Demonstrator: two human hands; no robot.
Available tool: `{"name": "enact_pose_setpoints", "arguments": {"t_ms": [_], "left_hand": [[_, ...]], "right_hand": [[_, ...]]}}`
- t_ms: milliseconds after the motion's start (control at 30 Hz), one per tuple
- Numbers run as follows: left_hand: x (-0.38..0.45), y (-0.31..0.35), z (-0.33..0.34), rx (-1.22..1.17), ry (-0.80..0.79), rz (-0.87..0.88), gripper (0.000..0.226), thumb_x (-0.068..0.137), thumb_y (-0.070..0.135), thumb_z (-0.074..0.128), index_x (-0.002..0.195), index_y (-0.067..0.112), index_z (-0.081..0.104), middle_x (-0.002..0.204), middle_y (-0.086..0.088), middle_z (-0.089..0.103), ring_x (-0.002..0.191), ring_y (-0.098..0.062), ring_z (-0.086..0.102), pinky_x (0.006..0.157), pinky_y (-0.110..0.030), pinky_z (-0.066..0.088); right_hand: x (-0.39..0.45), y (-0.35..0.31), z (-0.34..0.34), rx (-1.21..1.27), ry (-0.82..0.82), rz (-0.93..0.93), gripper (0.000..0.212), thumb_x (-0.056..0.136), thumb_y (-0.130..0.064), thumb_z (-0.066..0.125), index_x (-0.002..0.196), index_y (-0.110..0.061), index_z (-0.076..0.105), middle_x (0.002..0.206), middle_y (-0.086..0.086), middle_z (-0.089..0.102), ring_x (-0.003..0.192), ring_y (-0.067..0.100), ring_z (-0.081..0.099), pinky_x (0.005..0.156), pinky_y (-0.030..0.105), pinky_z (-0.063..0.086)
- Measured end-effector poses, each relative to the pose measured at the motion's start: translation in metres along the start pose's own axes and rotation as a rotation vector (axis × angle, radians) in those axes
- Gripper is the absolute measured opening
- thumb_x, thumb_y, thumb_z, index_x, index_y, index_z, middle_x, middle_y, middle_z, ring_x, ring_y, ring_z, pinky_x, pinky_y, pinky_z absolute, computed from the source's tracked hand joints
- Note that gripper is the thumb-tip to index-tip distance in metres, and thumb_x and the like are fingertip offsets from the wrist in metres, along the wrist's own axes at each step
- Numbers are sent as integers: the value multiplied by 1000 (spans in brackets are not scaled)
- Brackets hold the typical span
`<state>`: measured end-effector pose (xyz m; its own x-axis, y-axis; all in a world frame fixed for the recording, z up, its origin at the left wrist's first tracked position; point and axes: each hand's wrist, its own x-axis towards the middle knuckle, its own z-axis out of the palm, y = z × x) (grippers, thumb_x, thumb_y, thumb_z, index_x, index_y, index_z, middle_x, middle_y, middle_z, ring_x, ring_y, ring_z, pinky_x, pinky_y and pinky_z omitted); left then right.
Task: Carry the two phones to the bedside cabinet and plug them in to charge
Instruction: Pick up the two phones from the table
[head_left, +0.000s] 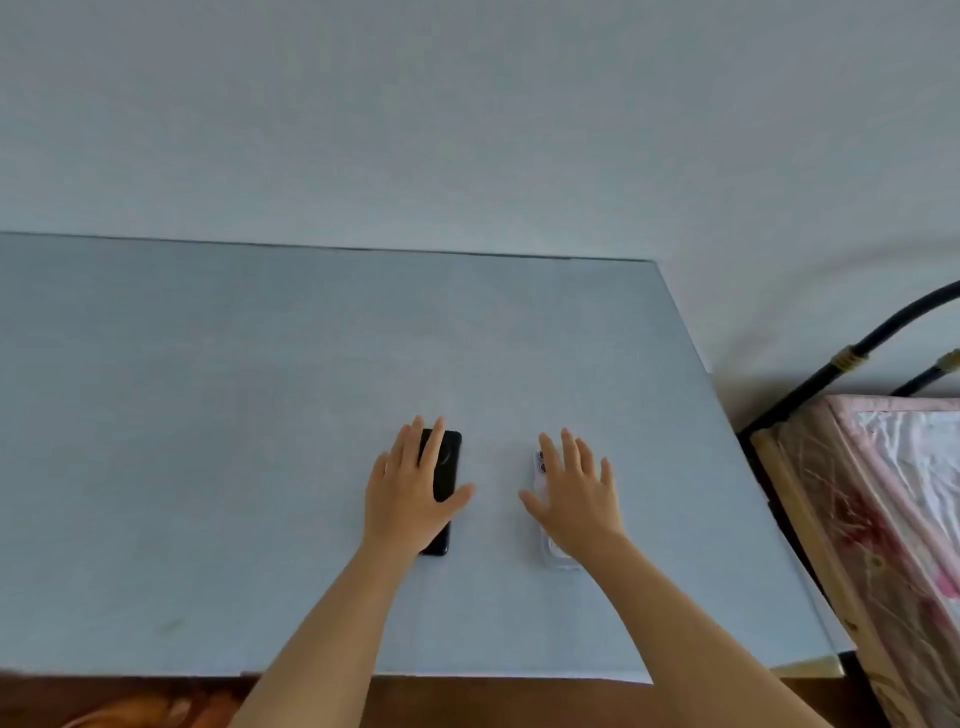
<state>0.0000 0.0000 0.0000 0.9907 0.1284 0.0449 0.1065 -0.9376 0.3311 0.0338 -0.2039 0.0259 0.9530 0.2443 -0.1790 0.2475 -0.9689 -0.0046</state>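
Two phones lie face down on a pale grey-blue table (260, 441). The black phone (448, 467) is left of centre, and my left hand (410, 488) is spread over its left side with fingers apart. A white phone (540, 467) in a clear case lies to its right, camera lenses showing at its far end. My right hand (576, 493) hovers flat over it, fingers spread, hiding most of it. Neither hand grips a phone. No cabinet or charger is in view.
A plain wall (467, 130) rises behind the table. At the right stands a bed (893, 519) with a pink patterned cover and a black metal frame (852, 358). Brown floor (156, 701) shows below the table's near edge.
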Motion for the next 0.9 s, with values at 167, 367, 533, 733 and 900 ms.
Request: {"name": "enact_pose_setpoints", "arguments": {"t_ms": [167,367,533,733,900], "left_hand": [[-4,-2,25,42,-119,-136,92,64,83,18,146,44,8,159,-13,-5,146,-31,0,114,-50,14],[0,3,23,33,-109,-193,83,73,77,39,145,45,12,157,-21,8,145,-34,9,113,-48,20],[-5,10,21,32,-101,-249,79,79,69,48,146,43,15,156,-19,12,144,-32,14,109,-43,29],[-4,18,19,-66,-41,-319,60,85,49,54,141,40,34,149,-12,30,132,-29,35,84,-38,49],[-4,23,17,-15,-29,-294,53,85,43,54,137,38,42,138,-7,44,111,-25,46,66,-31,47]], "right_hand": [[3,2,24,101,-93,136,77,88,-60,41,148,-23,12,159,13,3,146,29,8,117,46,17],[5,2,31,231,-95,209,84,85,-63,46,150,-24,9,159,15,-5,147,30,5,116,42,22],[2,1,26,276,-156,294,88,83,-64,49,150,-26,5,157,19,0,145,32,10,105,39,37],[4,-3,21,224,-147,309,77,88,-54,50,148,-24,13,153,20,13,132,33,29,84,32,47],[3,-6,20,208,-94,313,66,86,-47,52,143,-24,25,138,15,34,117,31,39,67,28,42]]}}
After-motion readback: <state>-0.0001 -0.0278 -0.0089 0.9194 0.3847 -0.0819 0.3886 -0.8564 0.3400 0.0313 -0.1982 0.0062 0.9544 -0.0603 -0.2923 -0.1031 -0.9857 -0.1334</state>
